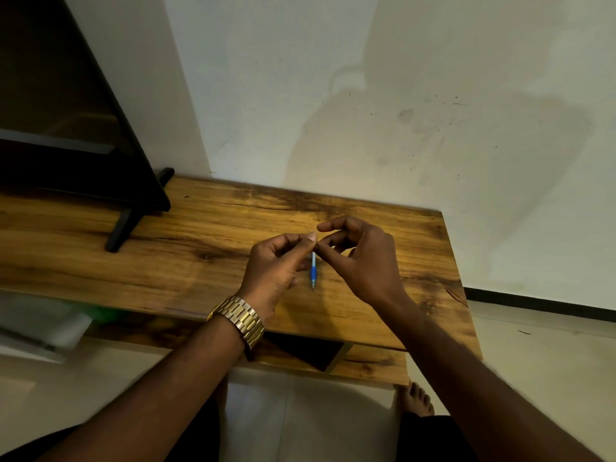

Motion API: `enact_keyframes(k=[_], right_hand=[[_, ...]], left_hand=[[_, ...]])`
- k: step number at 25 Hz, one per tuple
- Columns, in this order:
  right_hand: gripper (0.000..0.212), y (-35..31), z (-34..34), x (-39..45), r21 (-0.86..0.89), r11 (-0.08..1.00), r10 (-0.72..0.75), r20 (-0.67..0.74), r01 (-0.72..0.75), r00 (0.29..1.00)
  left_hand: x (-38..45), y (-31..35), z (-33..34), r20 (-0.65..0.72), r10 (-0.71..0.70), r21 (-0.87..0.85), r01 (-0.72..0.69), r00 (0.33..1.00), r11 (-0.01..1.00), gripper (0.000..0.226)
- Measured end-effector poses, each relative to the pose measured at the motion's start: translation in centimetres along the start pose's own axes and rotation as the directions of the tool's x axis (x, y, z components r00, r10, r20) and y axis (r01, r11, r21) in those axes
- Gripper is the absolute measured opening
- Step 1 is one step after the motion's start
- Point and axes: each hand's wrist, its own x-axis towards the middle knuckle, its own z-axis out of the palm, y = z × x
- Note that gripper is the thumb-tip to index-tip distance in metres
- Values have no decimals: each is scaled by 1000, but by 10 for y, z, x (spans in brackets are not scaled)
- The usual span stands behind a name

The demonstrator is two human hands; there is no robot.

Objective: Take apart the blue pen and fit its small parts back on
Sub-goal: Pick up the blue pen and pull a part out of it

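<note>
The blue pen (pixel 313 270) hangs upright between my hands above the wooden table (pixel 186 241), its tip pointing down toward me. My left hand (pixel 278 266), with a gold watch on the wrist, pinches the pen's upper end between thumb and forefinger. My right hand (pixel 358 258) meets it there, its thumb and a fingertip closed at the same top end, the forefinger raised. A thin, wire-like part sticks up just above the pinch. The pen's top is hidden by my fingers.
A black screen (pixel 76 121) on a black stand (pixel 121 228) fills the table's left side. The white wall (pixel 400 111) stands right behind the table. A lower shelf (pixel 366 363) shows under the tabletop, and a bare foot (pixel 415 400) rests on the tiled floor.
</note>
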Motion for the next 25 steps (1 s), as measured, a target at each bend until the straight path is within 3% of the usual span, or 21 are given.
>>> enact_keyframes(k=[6, 10, 14, 17, 25], right_hand=[[35, 0, 1, 6, -108, 994, -22, 36, 25, 999], [15, 20, -3, 19, -196, 964, 163, -94, -179, 982], [13, 39, 19, 13, -399, 884, 291, 61, -244, 955], [22, 43, 40, 8, -446, 857, 336, 108, -257, 936], [29, 41, 51, 22, -421, 843, 423, 135, -334, 896]], left_hand=[[11, 0, -18, -53, 66, 107, -60, 996, 992, 8], [26, -12, -37, -53, 89, 351, -65, 995, 934, 6], [37, -29, -39, -15, 39, 582, -23, 999, 813, 15], [42, -38, -39, -33, 42, 730, -5, 999, 683, 30], [47, -47, -37, -37, -37, 812, 52, 999, 581, 25]])
